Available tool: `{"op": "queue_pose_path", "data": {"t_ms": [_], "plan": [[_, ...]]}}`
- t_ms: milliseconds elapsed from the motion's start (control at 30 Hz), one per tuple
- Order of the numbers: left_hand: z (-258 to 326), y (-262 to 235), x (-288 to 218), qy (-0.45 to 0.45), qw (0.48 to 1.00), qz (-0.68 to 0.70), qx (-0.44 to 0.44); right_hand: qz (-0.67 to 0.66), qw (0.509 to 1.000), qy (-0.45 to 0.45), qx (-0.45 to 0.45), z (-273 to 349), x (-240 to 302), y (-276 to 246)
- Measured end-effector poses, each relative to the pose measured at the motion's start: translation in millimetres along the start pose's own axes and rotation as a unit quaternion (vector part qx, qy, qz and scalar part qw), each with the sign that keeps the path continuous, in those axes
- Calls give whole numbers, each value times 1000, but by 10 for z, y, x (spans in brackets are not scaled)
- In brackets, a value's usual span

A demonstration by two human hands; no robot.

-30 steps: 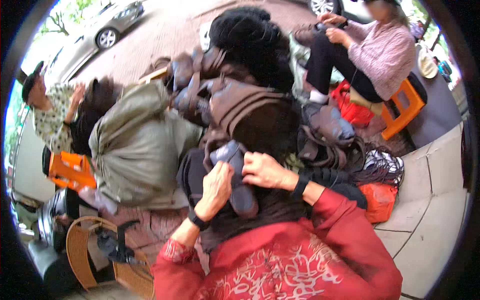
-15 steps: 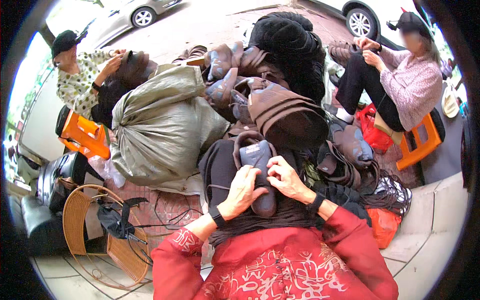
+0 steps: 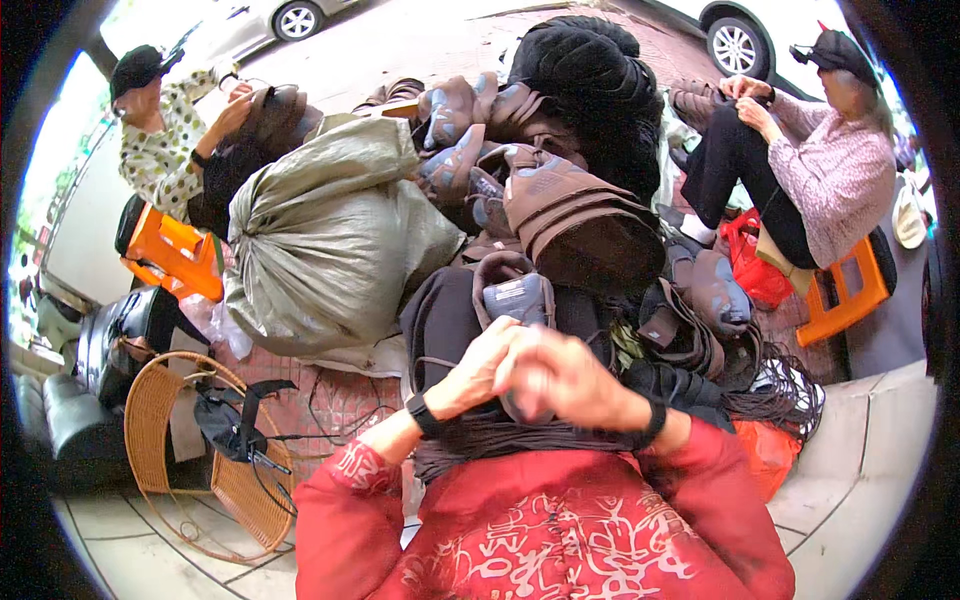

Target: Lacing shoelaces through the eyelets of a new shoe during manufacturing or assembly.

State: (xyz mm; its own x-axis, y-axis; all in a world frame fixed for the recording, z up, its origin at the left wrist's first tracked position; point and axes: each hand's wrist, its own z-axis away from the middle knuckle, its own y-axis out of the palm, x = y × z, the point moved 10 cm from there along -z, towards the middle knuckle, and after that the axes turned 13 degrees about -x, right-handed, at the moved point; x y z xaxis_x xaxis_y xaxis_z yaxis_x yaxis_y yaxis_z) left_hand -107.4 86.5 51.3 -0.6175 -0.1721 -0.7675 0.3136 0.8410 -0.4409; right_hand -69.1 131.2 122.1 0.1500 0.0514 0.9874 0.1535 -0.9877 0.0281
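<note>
"One grey-brown shoe upper point(image 3: 517, 292) in the head view: where is it?"

"On the person's lap point(image 3: 433, 318), its opening turned away from the body. The left hand point(image 3: 485, 365) and the right hand point(image 3: 570, 378) meet over its near part."

"What about each grip?"

"Fingers bent on both, but the right is blurred and overlaps the left; I cannot tell whether either pinches anything."

"And around that upper?"

"Left of it, a bulging grey-green sack point(image 3: 310, 245). Just beyond it, a stack of brown uppers point(image 3: 580, 205); farther beyond, a black bundle point(image 3: 585, 85). Well to its left and nearer the body, a wicker chair point(image 3: 152, 440)."
</note>
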Motion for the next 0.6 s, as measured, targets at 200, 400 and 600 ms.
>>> {"op": "queue_pose_path", "data": {"t_ms": [200, 400, 600], "plan": [[39, -239, 429, -254, 900, 322, -147, -141, 958, 175, -177, -329, -597, -515], [-23, -322, 520, -296, 886, 301, -190, -106, 964, 172, -174, -407, -956, -466], [-20, -418, 609, -316, 859, 318, -248, -95, 963, 136, -210, -490, -1051, -401]]}}
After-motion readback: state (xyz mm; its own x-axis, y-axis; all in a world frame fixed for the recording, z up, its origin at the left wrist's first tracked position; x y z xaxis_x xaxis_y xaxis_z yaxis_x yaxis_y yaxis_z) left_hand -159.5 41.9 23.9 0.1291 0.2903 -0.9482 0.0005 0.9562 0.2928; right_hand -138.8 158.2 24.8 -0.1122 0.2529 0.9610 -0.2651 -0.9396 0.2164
